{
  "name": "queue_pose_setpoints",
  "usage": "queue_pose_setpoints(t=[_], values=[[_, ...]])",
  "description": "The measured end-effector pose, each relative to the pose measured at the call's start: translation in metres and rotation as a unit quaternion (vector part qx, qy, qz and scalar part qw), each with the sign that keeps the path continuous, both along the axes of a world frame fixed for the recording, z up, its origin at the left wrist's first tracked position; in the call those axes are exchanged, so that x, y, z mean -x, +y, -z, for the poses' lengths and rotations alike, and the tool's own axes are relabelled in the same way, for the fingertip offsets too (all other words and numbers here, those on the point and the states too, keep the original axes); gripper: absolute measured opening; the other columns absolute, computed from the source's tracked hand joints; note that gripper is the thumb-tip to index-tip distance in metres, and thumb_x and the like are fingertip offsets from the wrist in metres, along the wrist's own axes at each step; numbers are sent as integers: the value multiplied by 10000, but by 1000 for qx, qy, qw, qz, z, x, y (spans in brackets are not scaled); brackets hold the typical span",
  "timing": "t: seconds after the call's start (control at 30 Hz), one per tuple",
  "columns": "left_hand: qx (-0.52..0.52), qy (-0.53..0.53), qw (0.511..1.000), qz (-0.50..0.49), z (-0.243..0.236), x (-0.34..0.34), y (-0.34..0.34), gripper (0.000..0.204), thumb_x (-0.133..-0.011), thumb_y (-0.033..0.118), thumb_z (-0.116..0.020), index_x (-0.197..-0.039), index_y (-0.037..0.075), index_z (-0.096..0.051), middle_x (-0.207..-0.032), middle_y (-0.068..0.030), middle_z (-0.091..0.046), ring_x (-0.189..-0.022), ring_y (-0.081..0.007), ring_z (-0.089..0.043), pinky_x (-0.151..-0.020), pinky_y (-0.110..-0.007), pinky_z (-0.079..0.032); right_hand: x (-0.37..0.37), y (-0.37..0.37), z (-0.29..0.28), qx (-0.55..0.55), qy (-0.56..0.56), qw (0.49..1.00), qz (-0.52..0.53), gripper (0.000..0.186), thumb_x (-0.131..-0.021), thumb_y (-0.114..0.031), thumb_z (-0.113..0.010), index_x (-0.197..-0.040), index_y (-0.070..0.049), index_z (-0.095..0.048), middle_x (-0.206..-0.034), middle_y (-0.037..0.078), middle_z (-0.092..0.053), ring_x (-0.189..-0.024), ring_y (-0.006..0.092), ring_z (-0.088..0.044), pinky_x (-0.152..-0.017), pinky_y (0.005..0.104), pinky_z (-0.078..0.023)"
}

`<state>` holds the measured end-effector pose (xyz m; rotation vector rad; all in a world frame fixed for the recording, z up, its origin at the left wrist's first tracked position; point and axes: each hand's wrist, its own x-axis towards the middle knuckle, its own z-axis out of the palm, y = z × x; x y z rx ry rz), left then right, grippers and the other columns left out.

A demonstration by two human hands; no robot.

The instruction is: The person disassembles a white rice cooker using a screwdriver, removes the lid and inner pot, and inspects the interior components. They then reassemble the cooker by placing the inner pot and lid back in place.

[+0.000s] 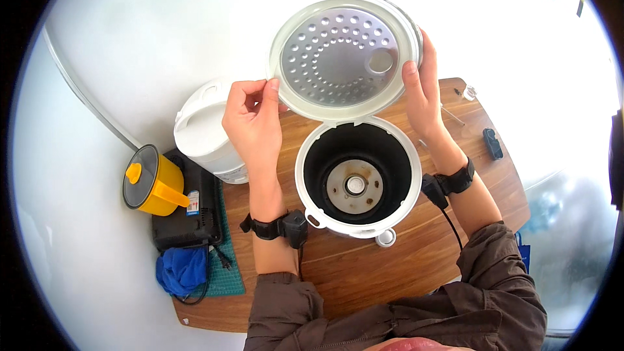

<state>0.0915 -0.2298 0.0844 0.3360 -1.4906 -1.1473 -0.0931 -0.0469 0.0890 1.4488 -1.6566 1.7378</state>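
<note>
A white rice cooker (305,175) stands on the wooden table, its black inside bare down to a stained heating plate (354,186). Its round lid (318,58), lined with a dimpled metal plate, is raised at the far side of the rim. My left hand (255,117) pinches the lid's left edge between thumb and fingers. On the opposite edge, my right hand (424,91) grips the lid with the thumb on the inner face and the fingers behind it. A dark strap with a small black box circles each wrist.
Left of the cooker stands another white rice cooker (208,133), closed. Beyond it a yellow pot (162,192) rests on a black case (195,221), near a blue cloth (182,272) and green mat (229,253). A dark blue object (492,143) lies at the right on the wooden table (364,273).
</note>
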Motion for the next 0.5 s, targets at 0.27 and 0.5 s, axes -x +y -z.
queue_pose_setpoints(t=[0.27,0.5], values=[[-45,-2,997,58,13,11,-2,106,-955,31,-729,-958,-14,-632,-844,-77,-691,-671,-126,-655,-644,-271,-576,-2,4,2,0,-14,1000,-8,543,-1126,-242,-373,-1599,-6,-248,-1514,195,-436,-1401,273,-417,-1179,422,-323],[-56,2,996,64,9,8,-3,100,-930,-36,-717,-990,-20,-638,-852,-76,-683,-708,-141,-666,-695,-264,-573,1,2,0,-10,15,999,42,521,-1119,-183,-388,-1600,-10,-290,-1513,183,-463,-1363,265,-465,-1162,412,-350]])
